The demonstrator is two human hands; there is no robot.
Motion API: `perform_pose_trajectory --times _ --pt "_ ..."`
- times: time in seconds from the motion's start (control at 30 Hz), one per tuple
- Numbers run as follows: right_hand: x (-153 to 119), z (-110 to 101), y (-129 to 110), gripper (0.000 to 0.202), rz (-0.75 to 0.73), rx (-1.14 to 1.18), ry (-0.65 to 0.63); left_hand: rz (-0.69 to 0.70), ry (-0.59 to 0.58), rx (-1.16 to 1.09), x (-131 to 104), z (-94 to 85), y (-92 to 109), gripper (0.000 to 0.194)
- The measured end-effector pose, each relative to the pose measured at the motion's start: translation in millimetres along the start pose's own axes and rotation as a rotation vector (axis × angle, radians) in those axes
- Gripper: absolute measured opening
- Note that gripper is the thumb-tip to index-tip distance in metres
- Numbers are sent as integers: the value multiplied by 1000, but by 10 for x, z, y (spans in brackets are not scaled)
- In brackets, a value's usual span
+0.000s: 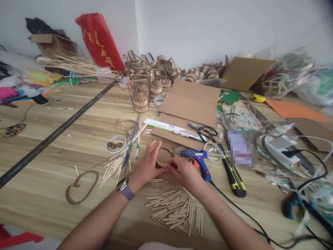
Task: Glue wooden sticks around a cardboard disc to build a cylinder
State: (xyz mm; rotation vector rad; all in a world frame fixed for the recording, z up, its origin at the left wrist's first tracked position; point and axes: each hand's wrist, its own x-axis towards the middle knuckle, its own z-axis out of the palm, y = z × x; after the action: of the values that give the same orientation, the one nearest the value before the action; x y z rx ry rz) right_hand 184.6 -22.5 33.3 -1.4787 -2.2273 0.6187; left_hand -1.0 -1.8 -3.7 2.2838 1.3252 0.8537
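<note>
My left hand [148,160], with a watch on its wrist, holds a small ring basket [161,164] by its near edge. Its thumb lies along a row of short wooden sticks set on the rim, while the other fingers reach up behind. At the right end of that row, the thumb and fingers of my right hand [184,169] are closed in a pinch; what sits between them looks like a short stick, mostly hidden. A blue hot glue gun [196,158] lies just beyond my right hand. Loose short sticks [174,210] are heaped below both hands.
Finished little baskets [140,99] stand behind cardboard sheets [191,100]. Black scissors [205,132], a utility knife [233,177] and a tape roll [213,152] lie to the right. The glue gun's cord runs toward the lower right. Thin sticks [113,170] and a curled strip [82,187] lie left.
</note>
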Motion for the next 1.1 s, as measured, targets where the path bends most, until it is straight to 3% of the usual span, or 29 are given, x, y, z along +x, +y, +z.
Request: perform_pose_trajectory --times 0.7,1.1 --pt "-29 43 -17 12 -51 -244 -51 9 -2 18 -3 -18 6 114" --pt "-39 98 41 13 -109 -252 -30 3 9 2 -9 10 -27 111"
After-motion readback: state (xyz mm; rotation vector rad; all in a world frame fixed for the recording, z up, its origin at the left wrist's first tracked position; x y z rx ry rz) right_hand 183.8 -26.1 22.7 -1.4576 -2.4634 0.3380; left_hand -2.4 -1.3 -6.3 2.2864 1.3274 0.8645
